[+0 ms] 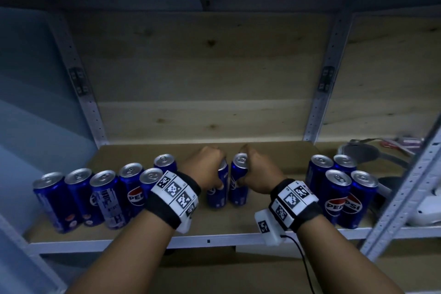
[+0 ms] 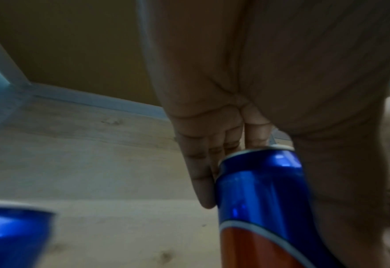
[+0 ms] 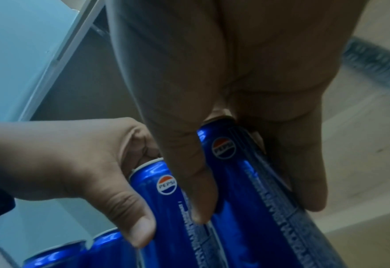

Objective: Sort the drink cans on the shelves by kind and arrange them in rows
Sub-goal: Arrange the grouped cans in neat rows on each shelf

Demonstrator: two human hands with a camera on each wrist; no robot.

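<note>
On the wooden shelf board, two blue Pepsi cans stand upright side by side in the middle. My left hand grips the left can near its top, fingers on one side and thumb on the other. Around the right can curls my right hand, its fingers lying down the can's side. The right wrist view also shows the left hand's thumb on its can. The two cans almost touch.
Several Pepsi cans stand in a row at the left, one more behind them. A cluster of several cans stands at the right. Metal uprights flank the bay. A dark round object and white devices lie further right.
</note>
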